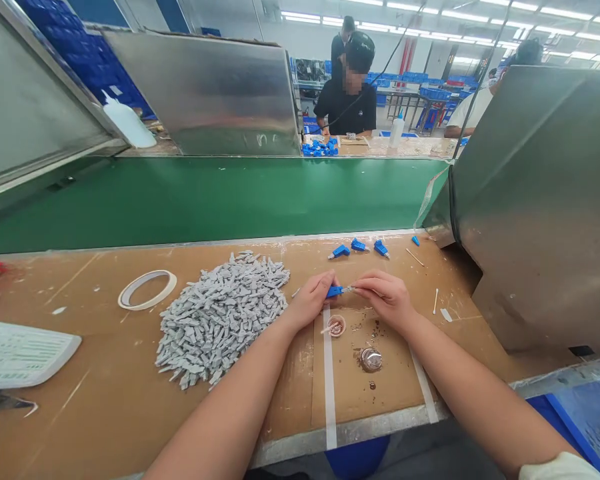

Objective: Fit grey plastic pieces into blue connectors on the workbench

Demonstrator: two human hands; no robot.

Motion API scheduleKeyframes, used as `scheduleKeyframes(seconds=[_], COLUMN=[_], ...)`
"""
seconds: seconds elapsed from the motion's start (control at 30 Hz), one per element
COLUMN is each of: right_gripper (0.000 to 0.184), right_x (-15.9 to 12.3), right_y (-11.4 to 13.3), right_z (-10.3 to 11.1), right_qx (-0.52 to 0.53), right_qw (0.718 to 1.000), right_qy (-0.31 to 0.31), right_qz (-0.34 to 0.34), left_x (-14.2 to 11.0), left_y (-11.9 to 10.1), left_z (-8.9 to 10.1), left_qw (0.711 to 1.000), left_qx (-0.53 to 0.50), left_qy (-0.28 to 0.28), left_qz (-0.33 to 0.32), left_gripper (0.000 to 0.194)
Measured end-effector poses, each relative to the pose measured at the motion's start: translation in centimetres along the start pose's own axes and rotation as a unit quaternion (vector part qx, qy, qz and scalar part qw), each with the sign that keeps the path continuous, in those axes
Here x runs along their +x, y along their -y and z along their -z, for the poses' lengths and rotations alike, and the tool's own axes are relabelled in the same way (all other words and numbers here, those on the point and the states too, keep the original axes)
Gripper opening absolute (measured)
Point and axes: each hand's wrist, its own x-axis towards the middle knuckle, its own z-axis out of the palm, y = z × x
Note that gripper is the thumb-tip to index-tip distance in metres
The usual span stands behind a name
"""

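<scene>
My left hand (313, 300) is closed around a small blue plastic part (335, 291) with a pale tip pointing right. At that tip, the fingers of my right hand (385, 295) pinch together; what they hold there is too small to name. Just beyond my hands lie a few more blue parts (359, 245) in a loose row. Below them on the cardboard stand a small open cup (336, 325) with a stick in it and a round shiny container (371, 360). To the left spreads a big heap of small grey plastic pieces (225, 313), partly behind my left forearm.
A tape roll (147, 290) and a printed sheet (25, 353) lie at left. Cotton swabs (435, 301) lie at right, beside a large metal panel (540, 200). Behind the table runs a green belt (205, 200). Across it sits a person (350, 100) near blue parts.
</scene>
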Motion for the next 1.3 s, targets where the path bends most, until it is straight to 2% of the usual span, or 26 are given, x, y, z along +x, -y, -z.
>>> scheduleKeyframes(seconds=[0.27, 0.57, 0.67, 0.8, 0.9, 1.03, 1.3], right_gripper=[0.015, 0.013, 0.013, 0.017, 0.024, 0.027, 0.026], right_x=[0.0, 0.1, 0.2, 0.2, 0.1, -0.1, -0.3], right_y=[-0.2, 0.1, 0.5, 0.8, 0.7, 0.6, 0.6], right_z=[-0.2, -0.1, 0.5, 0.8, 0.3, -0.7, -1.0], right_qx=[-0.012, -0.032, -0.021, 0.039, 0.097, 0.105, 0.079], right_qw=[1.000, 0.999, 0.999, 0.983, 0.971, 0.963, 0.968], right_qy=[0.017, 0.034, -0.017, -0.114, -0.099, -0.082, -0.074], right_qz=[0.001, 0.001, -0.036, -0.136, -0.194, -0.236, -0.225], left_x=[-0.1, -0.2, -0.4, -0.6, -0.7, -0.7, -0.7], left_y=[-0.3, -0.5, -0.7, -0.9, -1.0, -0.8, -0.7], left_z=[-0.1, -0.1, -0.2, -0.3, -0.3, -0.3, -0.4], left_qw=[1.000, 1.000, 1.000, 0.996, 0.996, 0.999, 0.998], left_qx=[0.010, 0.024, -0.001, -0.071, -0.060, -0.007, 0.040], left_qy=[-0.004, -0.009, -0.011, -0.027, -0.037, -0.036, -0.042], left_qz=[0.011, -0.006, 0.009, 0.054, 0.052, 0.009, -0.016], left_gripper=[0.053, 0.052, 0.051, 0.052, 0.056, 0.053, 0.053])
